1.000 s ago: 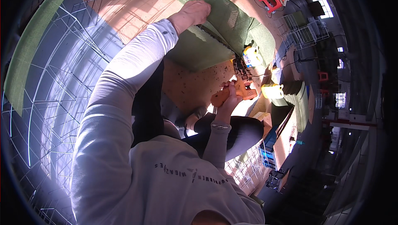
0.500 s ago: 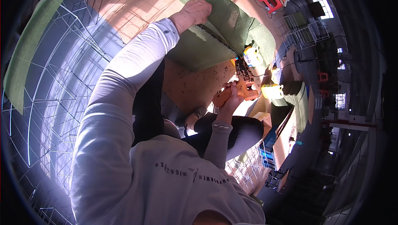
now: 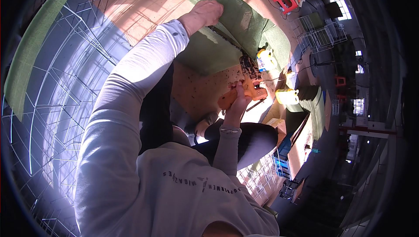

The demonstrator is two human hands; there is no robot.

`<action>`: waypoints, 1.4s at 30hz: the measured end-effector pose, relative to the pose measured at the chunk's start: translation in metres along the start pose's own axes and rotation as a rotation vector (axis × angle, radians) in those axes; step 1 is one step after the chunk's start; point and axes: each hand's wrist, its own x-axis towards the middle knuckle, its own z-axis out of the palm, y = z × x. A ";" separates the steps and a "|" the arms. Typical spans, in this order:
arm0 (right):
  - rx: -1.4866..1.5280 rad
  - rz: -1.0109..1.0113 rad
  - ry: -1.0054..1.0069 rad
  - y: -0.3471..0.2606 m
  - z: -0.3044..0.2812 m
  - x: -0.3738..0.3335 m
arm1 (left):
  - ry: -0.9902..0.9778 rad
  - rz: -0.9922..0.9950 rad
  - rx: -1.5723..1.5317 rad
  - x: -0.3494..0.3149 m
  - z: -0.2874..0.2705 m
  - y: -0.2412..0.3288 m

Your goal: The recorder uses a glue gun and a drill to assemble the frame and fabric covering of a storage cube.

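Orange tool [image 3: 244, 92] inside right hand's [image 3: 238, 101] fingers

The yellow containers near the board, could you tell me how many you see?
2: one yellow container beside the green cloth's edge, another lower right; others may be hidden.

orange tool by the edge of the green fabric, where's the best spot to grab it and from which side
Probably by its rear handle end, coming in from below, as the right hand does now. The orange tool points its working end up toward the green fabric, which the left hand presses flat, so the handle side is the free one.
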 end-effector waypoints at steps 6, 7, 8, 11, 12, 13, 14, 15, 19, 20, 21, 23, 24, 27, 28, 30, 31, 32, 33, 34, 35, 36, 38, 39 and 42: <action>0.034 0.005 -0.039 0.003 0.007 -0.002 | 0.018 0.005 0.021 -0.001 0.003 -0.004; 0.033 0.004 -0.037 0.003 0.006 -0.001 | 0.040 0.057 0.021 -0.002 0.001 -0.003; 0.016 0.003 -0.035 0.003 0.004 -0.001 | 0.062 0.108 0.021 -0.003 -0.001 -0.001; -0.005 0.000 -0.018 0.003 0.004 -0.002 | 0.046 0.078 0.028 -0.003 -0.003 0.000; -0.010 -0.006 0.003 0.002 0.005 -0.003 | 0.047 0.077 0.029 -0.003 -0.003 0.000; -0.010 -0.005 0.002 0.001 0.005 -0.003 | 0.045 0.058 0.029 -0.004 -0.003 0.000; -0.024 -0.004 0.003 0.000 0.006 -0.004 | 0.044 0.038 0.029 -0.004 -0.003 0.000; -0.038 -0.003 0.003 -0.001 0.006 -0.004 | 0.045 0.037 0.029 -0.004 -0.002 -0.001; -0.054 -0.016 -0.003 0.002 0.006 -0.002 | 0.034 0.050 0.029 -0.005 -0.005 0.003; -0.031 -0.011 -0.018 0.003 0.006 -0.002 | 0.010 0.050 0.028 -0.005 -0.007 0.006; -0.007 -0.003 -0.038 0.005 0.008 -0.002 | 0.011 0.049 0.030 -0.005 -0.006 0.004; -0.031 -0.008 -0.057 0.009 0.014 0.000 | 0.048 0.052 0.033 -0.005 -0.004 0.001; -0.057 -0.012 -0.074 0.010 0.016 0.001 | 0.047 0.053 0.034 -0.005 -0.004 0.002; -0.011 0.002 -0.087 0.014 0.022 0.002 | 0.004 0.021 -0.013 -0.004 -0.003 0.000; -0.009 0.003 -0.088 0.014 0.024 0.001 | 0.011 0.040 -0.014 -0.003 -0.002 -0.001; 0.000 -0.044 -0.138 0.014 0.027 0.000 | 0.017 0.059 -0.015 -0.003 -0.001 -0.002; 0.000 -0.044 -0.137 0.013 0.029 0.000 | 0.017 0.055 -0.011 -0.003 -0.001 -0.001; -0.018 -0.027 -0.138 0.012 0.030 -0.001 | 0.017 0.050 -0.008 -0.003 -0.002 0.000; -0.036 -0.010 -0.141 0.011 0.031 -0.001 | 0.017 0.050 -0.007 -0.003 -0.001 0.000; -0.036 -0.010 -0.140 0.012 0.031 -0.001 | 0.024 0.039 -0.010 -0.003 -0.001 0.000; -0.026 0.002 -0.158 0.014 0.031 0.000 | 0.032 0.028 -0.012 -0.003 -0.001 0.000; -0.016 0.014 -0.175 0.014 0.032 0.001 | 0.032 0.028 -0.012 -0.003 0.000 -0.001; -0.031 -0.002 -0.168 0.015 0.031 0.001 | 0.048 0.060 -0.013 -0.003 0.000 -0.003; -0.047 -0.018 -0.160 0.015 0.030 0.001 | 0.049 0.060 -0.013 -0.002 0.000 -0.003; -0.030 -0.024 -0.108 0.016 0.026 0.001 | 0.025 0.062 -0.021 -0.003 -0.002 -0.002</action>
